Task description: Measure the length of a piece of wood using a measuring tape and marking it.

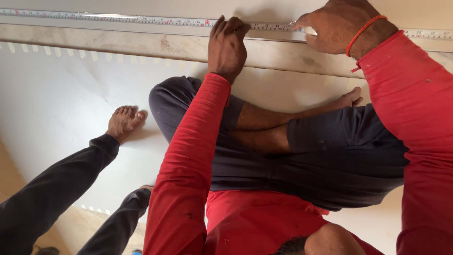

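A steel measuring tape (141, 19) lies stretched along the top, flat on a pale surface just above a marble strip (118, 43). My left hand (228, 45), in a red sleeve, presses its fingertips down on the tape near the middle. My right hand (336, 26), with an orange thread on the wrist, pins the tape a little further right with thumb and fingers. Below the hands, my crossed legs in dark trousers (302, 160) rest on a white floor tile (66, 104).
Another person's legs in black trousers (52, 193) come in from the lower left, one bare foot (123, 122) set on the white tile. Small pale tabs (52, 50) line the tile's edge under the marble strip. Tan floor (9, 174) shows at the far left.
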